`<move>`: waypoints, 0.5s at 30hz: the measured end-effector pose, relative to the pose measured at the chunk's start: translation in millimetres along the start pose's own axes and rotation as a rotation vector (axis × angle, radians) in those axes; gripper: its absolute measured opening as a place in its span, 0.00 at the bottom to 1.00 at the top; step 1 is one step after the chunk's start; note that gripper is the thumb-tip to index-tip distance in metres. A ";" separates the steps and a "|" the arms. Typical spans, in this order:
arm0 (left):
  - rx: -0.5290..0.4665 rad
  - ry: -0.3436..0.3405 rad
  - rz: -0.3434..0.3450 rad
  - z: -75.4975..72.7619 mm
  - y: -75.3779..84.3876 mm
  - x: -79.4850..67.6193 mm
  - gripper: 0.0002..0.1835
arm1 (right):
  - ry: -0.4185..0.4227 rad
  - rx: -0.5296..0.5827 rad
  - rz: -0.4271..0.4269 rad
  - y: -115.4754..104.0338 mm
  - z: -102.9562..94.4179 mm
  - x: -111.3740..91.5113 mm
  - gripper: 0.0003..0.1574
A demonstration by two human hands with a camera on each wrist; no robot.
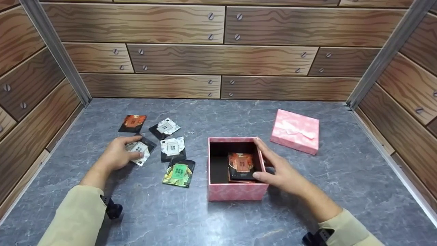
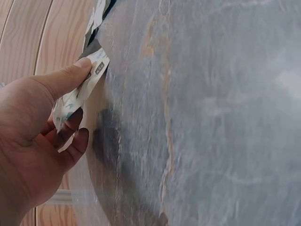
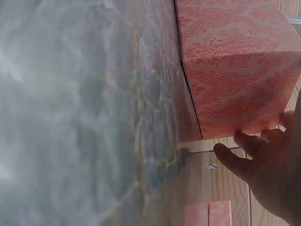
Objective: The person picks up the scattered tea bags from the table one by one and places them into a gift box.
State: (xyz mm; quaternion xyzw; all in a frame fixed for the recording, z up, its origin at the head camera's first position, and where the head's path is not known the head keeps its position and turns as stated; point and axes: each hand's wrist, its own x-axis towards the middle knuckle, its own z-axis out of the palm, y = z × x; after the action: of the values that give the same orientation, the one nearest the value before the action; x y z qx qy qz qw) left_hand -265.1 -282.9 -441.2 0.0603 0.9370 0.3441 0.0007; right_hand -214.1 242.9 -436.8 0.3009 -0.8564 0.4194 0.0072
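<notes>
My left hand (image 1: pixel 117 153) pinches a white-and-black packet (image 1: pixel 141 150) between thumb and fingers. In the left wrist view, the thumb lies on the printed face of that packet (image 2: pixel 89 84) and the fingers curl behind it. An uncovered pink box (image 1: pixel 235 192) with a dark inside stands at centre right. My right hand (image 1: pixel 281 172) holds its right wall, the thumb over the rim and the other fingers along the outside. Inside the box, an orange-and-black packet (image 1: pixel 241 165) lies on top of another one, mostly hidden. The right wrist view shows fingertips against the patterned box side (image 3: pixel 235 89).
Near the left hand lie an orange packet (image 1: pixel 133 123), two more white-and-black packets (image 1: pixel 165 127) and a green one (image 1: pixel 179 172). Behind and right of the box, the pink lid (image 1: pixel 295 131) with a bow rests on the grey marbled table (image 1: pixel 153 218). Wood-patterned walls surround it.
</notes>
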 end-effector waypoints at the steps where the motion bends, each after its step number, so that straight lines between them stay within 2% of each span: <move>1: 0.000 0.002 0.000 -0.9 0.1 -0.9 0.35 | 0.002 -0.007 0.001 -0.3 0.0 0.0 0.62; 9: 0.022 0.036 -0.002 -10.5 0.7 -6.2 0.31 | 0.008 -0.021 0.002 -1.6 -0.5 0.5 0.62; 15: 0.013 0.073 0.022 -20.0 5.5 -8.3 0.25 | 0.006 -0.034 0.016 -2.0 -0.1 0.1 0.62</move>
State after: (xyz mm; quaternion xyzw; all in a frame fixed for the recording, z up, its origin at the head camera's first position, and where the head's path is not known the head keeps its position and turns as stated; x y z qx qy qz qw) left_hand -257.0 -292.6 -422.8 0.0578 0.9380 0.3398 -0.0376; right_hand -213.2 241.9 -435.3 0.2926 -0.8658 0.4058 0.0113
